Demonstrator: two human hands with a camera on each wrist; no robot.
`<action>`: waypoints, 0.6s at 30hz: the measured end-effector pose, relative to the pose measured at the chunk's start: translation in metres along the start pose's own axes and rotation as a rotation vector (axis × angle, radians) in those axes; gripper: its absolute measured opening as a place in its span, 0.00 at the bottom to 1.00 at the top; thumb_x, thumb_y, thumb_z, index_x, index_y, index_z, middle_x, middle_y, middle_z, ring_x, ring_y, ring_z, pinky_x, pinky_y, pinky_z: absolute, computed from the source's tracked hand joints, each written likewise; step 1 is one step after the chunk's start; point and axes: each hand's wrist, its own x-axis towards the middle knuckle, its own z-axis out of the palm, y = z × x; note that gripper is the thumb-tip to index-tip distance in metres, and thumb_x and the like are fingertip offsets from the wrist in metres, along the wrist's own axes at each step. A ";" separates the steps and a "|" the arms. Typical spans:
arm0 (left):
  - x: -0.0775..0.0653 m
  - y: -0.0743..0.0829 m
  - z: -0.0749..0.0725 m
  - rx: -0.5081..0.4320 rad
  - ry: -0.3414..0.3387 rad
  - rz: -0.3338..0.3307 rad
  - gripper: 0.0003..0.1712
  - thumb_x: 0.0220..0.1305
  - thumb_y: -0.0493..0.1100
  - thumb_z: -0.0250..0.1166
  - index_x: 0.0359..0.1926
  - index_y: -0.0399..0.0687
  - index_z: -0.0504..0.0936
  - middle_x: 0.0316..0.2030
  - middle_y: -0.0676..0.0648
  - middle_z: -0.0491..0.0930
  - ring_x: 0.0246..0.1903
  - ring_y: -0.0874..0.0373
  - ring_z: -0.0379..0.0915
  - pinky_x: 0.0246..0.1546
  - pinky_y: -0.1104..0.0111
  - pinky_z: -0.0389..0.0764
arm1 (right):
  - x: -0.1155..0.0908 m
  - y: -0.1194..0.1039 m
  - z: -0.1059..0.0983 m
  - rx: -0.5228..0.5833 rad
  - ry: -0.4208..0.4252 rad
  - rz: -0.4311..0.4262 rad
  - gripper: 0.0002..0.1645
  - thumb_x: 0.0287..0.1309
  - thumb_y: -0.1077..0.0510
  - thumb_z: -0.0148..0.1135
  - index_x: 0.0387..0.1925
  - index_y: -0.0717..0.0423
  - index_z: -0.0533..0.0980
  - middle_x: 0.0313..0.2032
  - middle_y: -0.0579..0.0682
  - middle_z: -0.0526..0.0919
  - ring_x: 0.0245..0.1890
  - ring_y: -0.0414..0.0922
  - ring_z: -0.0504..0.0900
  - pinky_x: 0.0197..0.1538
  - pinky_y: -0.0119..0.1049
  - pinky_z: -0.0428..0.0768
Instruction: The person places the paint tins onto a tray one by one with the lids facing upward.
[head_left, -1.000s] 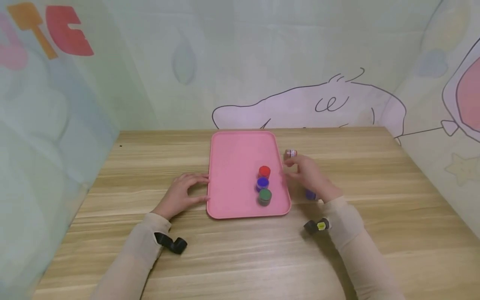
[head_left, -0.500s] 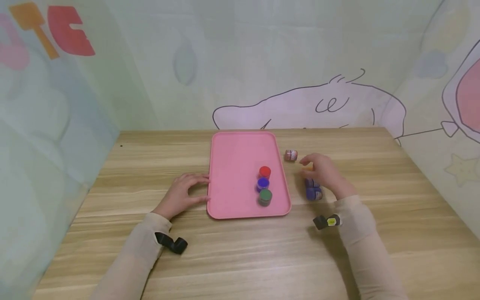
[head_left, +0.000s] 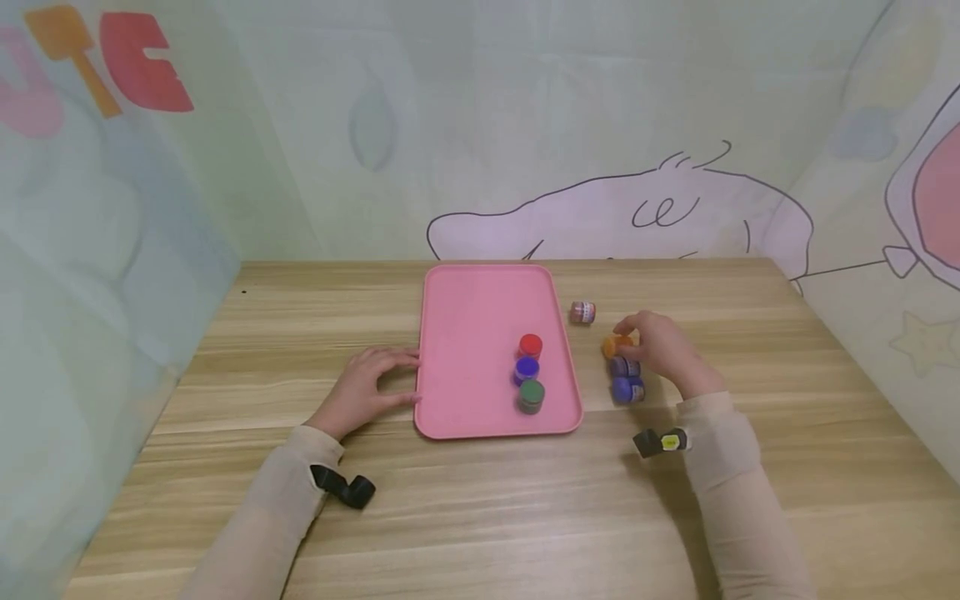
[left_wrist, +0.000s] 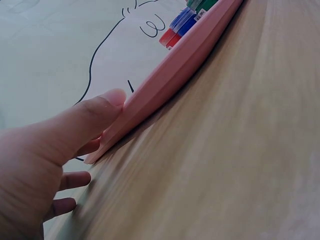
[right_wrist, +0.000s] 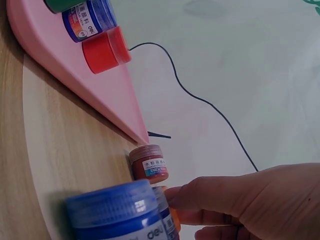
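Note:
A pink tray (head_left: 465,333) lies on the table, with red (head_left: 530,346), blue (head_left: 527,370) and green (head_left: 531,395) paint jars upright near its right side. My left hand (head_left: 362,392) rests beside it, thumb and fingertips spread along its left edge. To the right of the tray, my right hand (head_left: 667,350) pinches an orange paint jar (head_left: 617,346) between thumb and fingers. A purple paint jar (head_left: 624,367) and a blue-violet one (head_left: 628,389) lie on their sides just in front of it. The right wrist view shows the thumb mostly hiding the orange jar.
A brown-red paint jar (head_left: 582,312) lies on its side by the tray's far right edge. Behind the wooden table (head_left: 480,517) hangs a printed cloth (head_left: 480,125), and cloth walls rise on both sides. A black wrist camera (head_left: 352,489) sits on my left sleeve.
My right hand has moved from the tray's right edge, past the brown-red jar, rightward to the orange jar and taken hold of it. The left hand has stayed put.

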 end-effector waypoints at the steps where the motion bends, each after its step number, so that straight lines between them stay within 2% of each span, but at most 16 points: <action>1: 0.000 0.000 0.000 0.004 0.004 0.005 0.29 0.50 0.52 0.74 0.54 0.51 0.81 0.60 0.46 0.77 0.62 0.45 0.67 0.65 0.45 0.60 | 0.000 0.001 0.000 0.001 -0.003 0.006 0.17 0.58 0.62 0.63 0.48 0.68 0.78 0.48 0.66 0.81 0.50 0.62 0.79 0.56 0.56 0.76; 9: 0.000 0.000 0.000 0.003 0.015 0.013 0.29 0.50 0.52 0.75 0.53 0.50 0.81 0.60 0.46 0.77 0.61 0.44 0.68 0.65 0.45 0.60 | 0.001 0.003 0.002 -0.014 0.026 -0.012 0.17 0.56 0.61 0.66 0.46 0.66 0.80 0.47 0.66 0.82 0.52 0.64 0.77 0.57 0.57 0.75; 18: -0.001 0.002 -0.002 -0.002 -0.007 -0.007 0.30 0.50 0.52 0.74 0.54 0.50 0.81 0.60 0.46 0.77 0.62 0.45 0.67 0.66 0.45 0.60 | 0.009 0.005 0.005 0.015 -0.005 0.014 0.20 0.59 0.59 0.64 0.50 0.69 0.78 0.50 0.68 0.81 0.55 0.65 0.75 0.62 0.59 0.70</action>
